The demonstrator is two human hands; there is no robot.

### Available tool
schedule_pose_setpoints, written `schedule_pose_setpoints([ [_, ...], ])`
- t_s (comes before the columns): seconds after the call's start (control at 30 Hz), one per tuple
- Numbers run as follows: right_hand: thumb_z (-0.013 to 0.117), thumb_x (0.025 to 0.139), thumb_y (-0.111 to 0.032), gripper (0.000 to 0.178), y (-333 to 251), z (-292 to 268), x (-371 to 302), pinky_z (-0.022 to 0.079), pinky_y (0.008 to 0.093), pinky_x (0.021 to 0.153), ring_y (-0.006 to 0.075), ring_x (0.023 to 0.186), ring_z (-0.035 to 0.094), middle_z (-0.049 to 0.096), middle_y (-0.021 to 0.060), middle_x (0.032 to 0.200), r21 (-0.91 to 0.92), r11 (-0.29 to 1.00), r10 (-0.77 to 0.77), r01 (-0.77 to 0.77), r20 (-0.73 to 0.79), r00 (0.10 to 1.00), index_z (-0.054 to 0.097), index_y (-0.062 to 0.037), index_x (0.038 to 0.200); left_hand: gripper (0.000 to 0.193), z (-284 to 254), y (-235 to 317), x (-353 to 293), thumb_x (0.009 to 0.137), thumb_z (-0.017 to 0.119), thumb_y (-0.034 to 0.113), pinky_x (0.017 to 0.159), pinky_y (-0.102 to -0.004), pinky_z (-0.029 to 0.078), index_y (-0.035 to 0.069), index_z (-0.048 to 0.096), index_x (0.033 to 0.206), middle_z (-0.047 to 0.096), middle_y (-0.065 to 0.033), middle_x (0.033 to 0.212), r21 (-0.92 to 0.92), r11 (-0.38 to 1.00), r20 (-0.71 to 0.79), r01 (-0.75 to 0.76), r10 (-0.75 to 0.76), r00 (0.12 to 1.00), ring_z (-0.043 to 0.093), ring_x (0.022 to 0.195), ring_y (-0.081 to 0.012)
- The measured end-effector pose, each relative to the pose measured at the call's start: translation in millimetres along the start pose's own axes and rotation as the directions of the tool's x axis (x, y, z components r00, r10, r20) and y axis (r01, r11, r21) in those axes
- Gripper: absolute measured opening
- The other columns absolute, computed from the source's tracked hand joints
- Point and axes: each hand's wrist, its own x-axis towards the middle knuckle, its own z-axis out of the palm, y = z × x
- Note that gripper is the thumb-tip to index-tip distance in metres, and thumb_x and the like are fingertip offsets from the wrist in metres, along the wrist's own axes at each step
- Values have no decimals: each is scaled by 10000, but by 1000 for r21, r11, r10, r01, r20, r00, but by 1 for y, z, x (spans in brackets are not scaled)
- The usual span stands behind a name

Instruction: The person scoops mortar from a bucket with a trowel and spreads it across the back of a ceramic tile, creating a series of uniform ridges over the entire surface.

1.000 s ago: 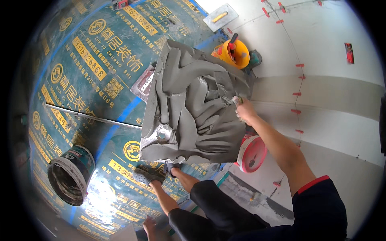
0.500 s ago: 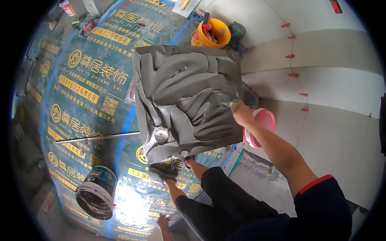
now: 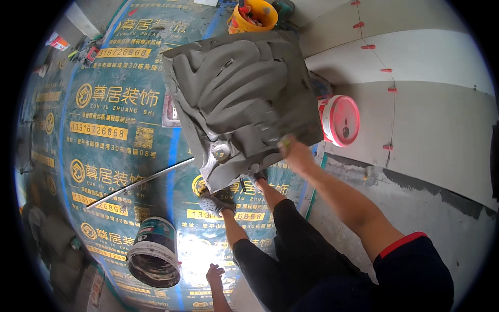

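My right hand (image 3: 297, 156) is closed round the yellow-green handle of a trowel (image 3: 284, 143), whose blade is blurred against the mortar. Beneath it, thick grey mortar (image 3: 239, 88) covers a large square slab (image 3: 312, 99) in broad ridges and swirls. At the slab's near left corner, a pale ring-shaped patch (image 3: 220, 151) shows in the mortar. My left hand (image 3: 214, 274) hangs low by my leg, away from the slab, with its fingers loosely apart and nothing in them.
An orange-yellow bucket (image 3: 265, 15) of tools stands beyond the slab. On its right is a red-and-white bucket (image 3: 343, 120), beside the wall. A long metal bar (image 3: 140, 183) and a dirty bucket (image 3: 154, 255) lie on the printed green floor sheet (image 3: 109, 156). My feet stand at the slab's near edge.
My right hand has swept the trowel over the mortar toward the slab's near edge. The whole view has shifted and turned slightly. My left hand still hangs low.
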Motion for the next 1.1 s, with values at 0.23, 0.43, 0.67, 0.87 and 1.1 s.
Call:
schedule_pose_setpoints([
  [0.23,467,922,-375,387,-31,20,-36,444,364,457,245,515,566,556,127,617,706,541,456,-457,210,865,491,-2,1022,480,-107,-1,24,907,480,452,553,-300,383,-15,578,962,637,-109,730,125,992,-53,-16,23,998,602,598,-170],
  [0.43,414,952,-329,339,-129,56,-42,464,371,497,212,509,552,562,118,666,786,609,107,-109,55,993,490,-2,1002,529,-116,15,33,921,412,491,682,-369,427,-5,570,1012,651,-128,804,222,972,32,-71,65,997,628,689,-218],
  [0.67,409,932,-279,338,-183,22,-66,497,470,625,396,741,630,602,263,782,258,965,-105,51,202,974,409,34,1058,529,-114,32,37,892,488,495,596,-304,403,-15,582,999,647,-111,759,205,974,52,-100,91,994,621,640,-183],
  [0.87,413,925,-284,334,-97,-1,-54,510,459,644,389,744,633,605,258,813,5,999,-34,34,58,998,417,23,1054,524,-119,35,42,896,488,480,575,-293,409,-28,587,981,643,-111,732,229,966,43,-121,114,993,620,614,-179],
  [1.1,422,922,-282,357,-92,-3,-79,488,454,664,417,770,618,591,288,769,413,873,142,-259,294,945,456,53,1042,529,-124,38,46,904,467,476,600,-310,415,-31,586,999,652,-123,762,273,957,49,-100,90,995,624,648,-191],
])
